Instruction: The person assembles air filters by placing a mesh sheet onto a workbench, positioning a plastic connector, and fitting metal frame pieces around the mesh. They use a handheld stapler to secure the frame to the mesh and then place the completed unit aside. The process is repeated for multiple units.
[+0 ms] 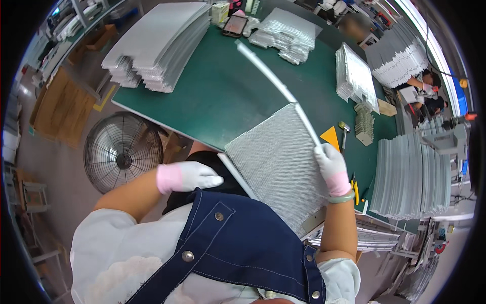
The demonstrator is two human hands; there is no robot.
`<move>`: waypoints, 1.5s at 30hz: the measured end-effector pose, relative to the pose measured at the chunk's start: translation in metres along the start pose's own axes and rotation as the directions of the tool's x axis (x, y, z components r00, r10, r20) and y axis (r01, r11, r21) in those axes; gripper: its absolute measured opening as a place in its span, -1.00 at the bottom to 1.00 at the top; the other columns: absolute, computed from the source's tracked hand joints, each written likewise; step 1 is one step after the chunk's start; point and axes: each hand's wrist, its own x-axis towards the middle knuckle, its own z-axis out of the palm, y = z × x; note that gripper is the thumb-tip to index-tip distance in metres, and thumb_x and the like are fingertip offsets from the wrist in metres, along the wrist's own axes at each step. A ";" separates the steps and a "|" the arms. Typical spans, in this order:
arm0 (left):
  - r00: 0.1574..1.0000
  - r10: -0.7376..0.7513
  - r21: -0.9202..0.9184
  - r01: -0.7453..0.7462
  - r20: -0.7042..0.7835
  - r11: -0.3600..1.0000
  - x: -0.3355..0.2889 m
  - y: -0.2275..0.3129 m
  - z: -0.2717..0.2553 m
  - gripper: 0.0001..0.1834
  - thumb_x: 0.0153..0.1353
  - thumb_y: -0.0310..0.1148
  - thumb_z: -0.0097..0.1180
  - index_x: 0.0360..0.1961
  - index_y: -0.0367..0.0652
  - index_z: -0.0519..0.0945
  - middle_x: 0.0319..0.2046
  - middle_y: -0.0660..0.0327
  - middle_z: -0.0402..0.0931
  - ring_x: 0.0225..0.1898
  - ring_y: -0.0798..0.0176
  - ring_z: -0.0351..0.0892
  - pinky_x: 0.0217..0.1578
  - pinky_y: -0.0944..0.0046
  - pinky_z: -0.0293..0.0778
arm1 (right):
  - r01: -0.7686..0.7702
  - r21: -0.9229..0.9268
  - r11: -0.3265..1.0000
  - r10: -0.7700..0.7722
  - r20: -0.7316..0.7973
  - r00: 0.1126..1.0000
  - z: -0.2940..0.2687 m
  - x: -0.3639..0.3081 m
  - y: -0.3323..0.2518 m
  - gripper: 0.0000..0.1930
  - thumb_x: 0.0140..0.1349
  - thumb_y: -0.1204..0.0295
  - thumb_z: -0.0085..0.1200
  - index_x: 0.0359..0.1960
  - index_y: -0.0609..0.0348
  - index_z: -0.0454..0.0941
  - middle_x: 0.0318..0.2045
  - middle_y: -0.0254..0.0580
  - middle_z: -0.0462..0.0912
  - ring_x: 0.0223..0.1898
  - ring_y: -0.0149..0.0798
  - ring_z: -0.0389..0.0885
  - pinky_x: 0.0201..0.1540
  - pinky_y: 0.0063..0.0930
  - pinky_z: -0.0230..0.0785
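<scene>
A grey finely ridged mesh panel lies tilted across the table's near edge, its lower corner close to my apron. Along its right side runs a long white strip that reaches well past the panel's far corner. My right hand, in a white glove with a pink cuff, is closed around the strip's near end at the panel's edge. A shorter white strip borders the panel's near-left side. My left hand, gloved the same way, is held left of that shorter strip, fingers stretched out and holding nothing.
Stacked panels stand far left on the green table; a wrapped stack lies at the back. Right are a mallet, a yellow triangular piece, pliers and more panels. A floor fan stands left.
</scene>
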 end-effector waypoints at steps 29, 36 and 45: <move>0.969 0.230 0.568 -0.241 0.092 0.787 0.053 0.184 -0.079 -0.57 0.31 -0.07 0.11 -0.16 -0.30 0.59 -0.42 0.06 0.58 -0.34 0.13 0.59 -0.23 0.19 0.47 | 0.741 -0.485 0.465 -0.843 0.013 0.538 -0.038 -0.064 -0.181 -0.69 0.21 0.40 0.16 -0.06 0.31 0.55 -0.18 0.04 0.62 -0.17 0.10 0.63 -0.09 -0.17 0.48; 0.958 0.272 0.693 -0.137 -0.088 0.708 0.013 0.160 -0.082 -0.65 0.32 -0.19 0.06 -0.05 -0.23 0.56 -0.36 -0.02 0.61 -0.28 -0.03 0.63 -0.22 0.09 0.50 | 0.587 -0.552 0.592 -0.667 0.074 0.742 -0.014 -0.017 -0.150 -0.71 0.31 0.17 0.07 -0.45 0.10 0.50 -0.60 -0.13 0.56 -0.53 0.00 0.59 -0.45 -0.15 0.42; 0.877 0.420 0.796 -0.076 -0.234 0.601 0.009 0.128 -0.066 -0.74 0.33 -0.19 0.05 -0.25 -0.20 0.56 -0.52 0.03 0.55 -0.41 -0.08 0.60 -0.34 -0.02 0.48 | 0.628 -0.324 0.708 -0.638 0.087 0.765 0.003 -0.007 -0.140 -0.69 0.29 0.21 0.14 -0.41 0.24 0.56 -0.61 -0.10 0.55 -0.56 -0.04 0.57 -0.42 -0.21 0.40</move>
